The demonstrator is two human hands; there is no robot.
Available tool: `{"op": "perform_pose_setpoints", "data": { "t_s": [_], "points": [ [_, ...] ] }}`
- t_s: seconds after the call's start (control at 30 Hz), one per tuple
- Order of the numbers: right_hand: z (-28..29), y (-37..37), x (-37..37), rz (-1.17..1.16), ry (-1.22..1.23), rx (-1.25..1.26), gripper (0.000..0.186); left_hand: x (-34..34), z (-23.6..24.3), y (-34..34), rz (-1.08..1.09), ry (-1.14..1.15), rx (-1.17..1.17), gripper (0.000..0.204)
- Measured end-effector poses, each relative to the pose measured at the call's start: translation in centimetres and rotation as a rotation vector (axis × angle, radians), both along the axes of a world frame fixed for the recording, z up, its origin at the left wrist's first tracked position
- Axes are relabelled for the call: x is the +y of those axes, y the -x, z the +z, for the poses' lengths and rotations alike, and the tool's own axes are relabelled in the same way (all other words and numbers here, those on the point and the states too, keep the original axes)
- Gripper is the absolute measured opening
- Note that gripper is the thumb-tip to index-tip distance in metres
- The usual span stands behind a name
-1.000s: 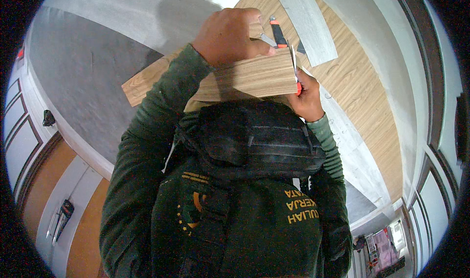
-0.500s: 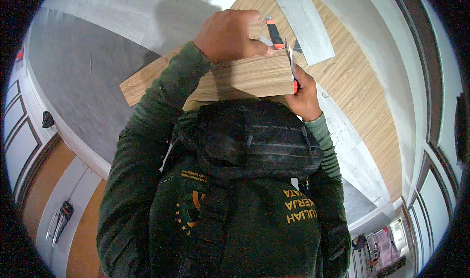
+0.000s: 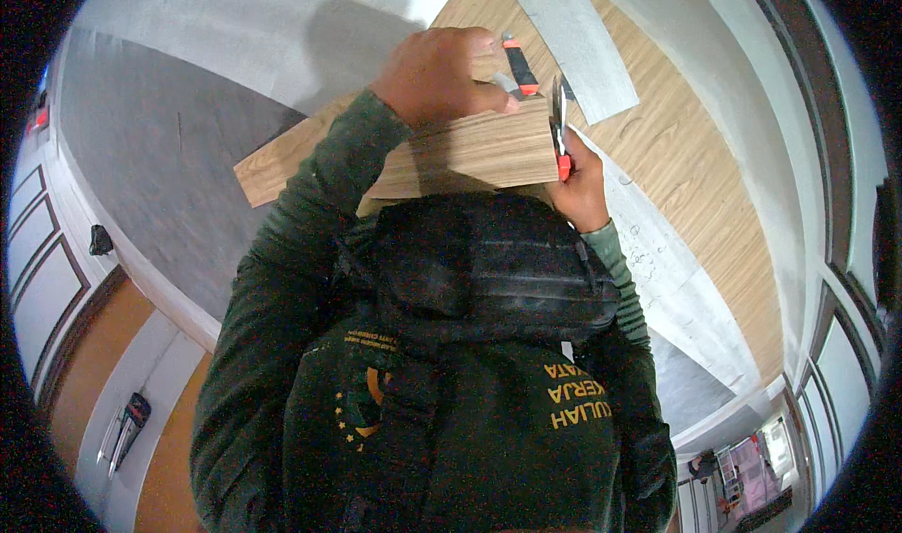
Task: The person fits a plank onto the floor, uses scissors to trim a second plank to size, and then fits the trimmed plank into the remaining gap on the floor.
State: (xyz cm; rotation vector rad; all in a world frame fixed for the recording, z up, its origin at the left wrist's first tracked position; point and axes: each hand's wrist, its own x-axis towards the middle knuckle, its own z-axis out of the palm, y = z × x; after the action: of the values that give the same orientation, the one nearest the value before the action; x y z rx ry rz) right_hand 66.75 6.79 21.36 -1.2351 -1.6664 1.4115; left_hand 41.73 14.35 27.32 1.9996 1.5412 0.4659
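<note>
"What lies around the work?"
"A grey strip [image 3: 578,49] on the wood-grain sheet [image 3: 676,176], one corner near that sheet's right edge. Left of it, a red-and-black cutter [image 3: 520,68]; a white sheet [image 3: 648,251] borders the near edge."
"Anything in the way?"
"The left sleeve [image 3: 319,176] crosses the wood-grain strip [image 3: 479,148], hiding part."
"And the hands?"
"The left hand [image 3: 437,77] grips that strip by its far edge. The right hand [image 3: 584,193], just beside its right end, is closed round red-handled scissors [image 3: 564,168]; whether the blades touch, I can't tell."
</note>
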Motion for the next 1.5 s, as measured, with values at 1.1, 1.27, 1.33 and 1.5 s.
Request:
{"op": "perform_pose_setpoints", "data": {
  "t_s": [1.1, 1.27, 1.33, 1.5],
  "points": [
    [1.6, -1.8, 0.8, 0.212, 0.050, -0.094, 0.057, 0.6, -1.7, 0.0, -0.041, 0.060, -0.057, 0.068],
    [1.5, -1.8, 0.5, 0.187, 0.077, -0.102, 0.046, 0.6, -2.0, -0.2, -0.040, 0.040, -0.064, 0.069],
    [1.6, -1.6, 0.5, 0.179, 0.073, -0.089, 0.047, 0.4, -2.2, -0.2, -0.035, -0.013, -0.049, 0.070],
    [1.0, -1.8, 0.5, 0.196, 0.045, -0.110, 0.057, 0.8, -2.1, -0.1, -0.064, 0.108, -0.059, 0.071]
  ]
}}
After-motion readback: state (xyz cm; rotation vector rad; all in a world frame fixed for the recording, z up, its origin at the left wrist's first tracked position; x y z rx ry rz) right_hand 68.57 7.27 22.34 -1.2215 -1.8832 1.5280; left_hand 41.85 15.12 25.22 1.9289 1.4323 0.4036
